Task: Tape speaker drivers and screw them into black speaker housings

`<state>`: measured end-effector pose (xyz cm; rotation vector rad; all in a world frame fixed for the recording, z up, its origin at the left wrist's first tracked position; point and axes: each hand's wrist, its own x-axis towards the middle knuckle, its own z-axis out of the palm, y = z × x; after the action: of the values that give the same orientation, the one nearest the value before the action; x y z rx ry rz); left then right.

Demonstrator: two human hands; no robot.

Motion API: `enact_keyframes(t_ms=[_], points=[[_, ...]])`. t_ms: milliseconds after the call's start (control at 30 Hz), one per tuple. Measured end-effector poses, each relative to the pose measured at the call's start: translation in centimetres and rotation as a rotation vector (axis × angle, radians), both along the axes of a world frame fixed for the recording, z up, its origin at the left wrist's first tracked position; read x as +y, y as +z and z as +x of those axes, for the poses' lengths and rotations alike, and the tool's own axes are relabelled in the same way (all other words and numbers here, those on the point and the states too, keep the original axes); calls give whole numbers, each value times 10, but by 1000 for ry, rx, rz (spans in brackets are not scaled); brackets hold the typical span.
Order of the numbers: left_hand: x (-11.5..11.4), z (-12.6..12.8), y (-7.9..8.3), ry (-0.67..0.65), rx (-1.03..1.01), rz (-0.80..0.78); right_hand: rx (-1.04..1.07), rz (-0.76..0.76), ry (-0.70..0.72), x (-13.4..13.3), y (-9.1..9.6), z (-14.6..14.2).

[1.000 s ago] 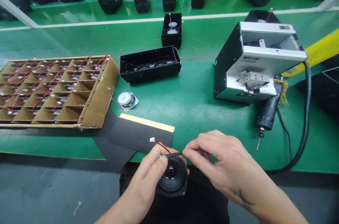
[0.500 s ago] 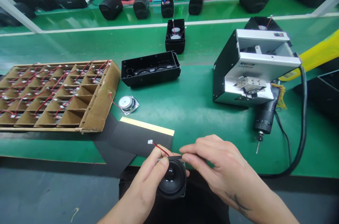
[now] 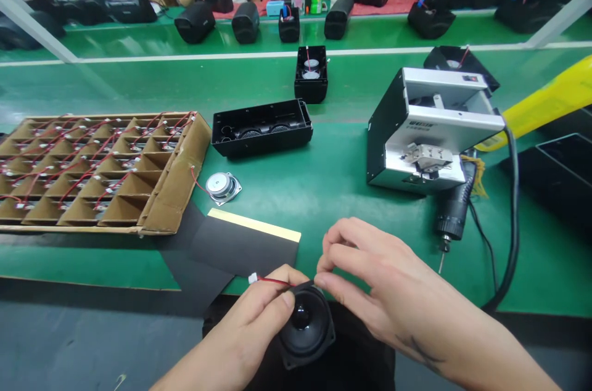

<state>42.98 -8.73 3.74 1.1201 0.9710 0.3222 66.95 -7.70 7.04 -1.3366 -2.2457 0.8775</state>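
My left hand (image 3: 252, 323) grips a loudspeaker driver (image 3: 305, 323) just past the table's front edge, its black cone facing up and the thumb on its rim. From it a red lead runs left to a white connector (image 3: 253, 278). A thin black strip (image 3: 304, 286) lies along the driver's upper edge. At the strip's right end, my right hand (image 3: 365, 274) has its thumb and fingers pinched together. Black sheets (image 3: 245, 249), one with a pale yellow edge, lie beyond my left hand. A second driver (image 3: 222, 186) rests magnet side up on the green table.
A cardboard box with dividers (image 3: 173, 187) holds wired drivers at left. Black speaker housings (image 3: 263, 129) stand ahead. To the right are a silver-and-black machine (image 3: 430, 132), a power screwdriver (image 3: 451, 212) and a thick black cable (image 3: 512, 224). Co-workers handle black speakers across the table.
The driver has turned slightly and shifted down and right in view. The lead's connector has swung lower left. My right hand's fingers have curled in more, and the view has tilted a little.
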Motion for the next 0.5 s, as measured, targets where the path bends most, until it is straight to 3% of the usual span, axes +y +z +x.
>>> enact_keyframes(t_ms=[200, 500], points=[[-4, 2, 2, -40, -14, -46, 39, -52, 36, -1, -11, 0], [-5, 3, 1, -24, -5, -58, 111, -97, -24, -3, -14, 0]])
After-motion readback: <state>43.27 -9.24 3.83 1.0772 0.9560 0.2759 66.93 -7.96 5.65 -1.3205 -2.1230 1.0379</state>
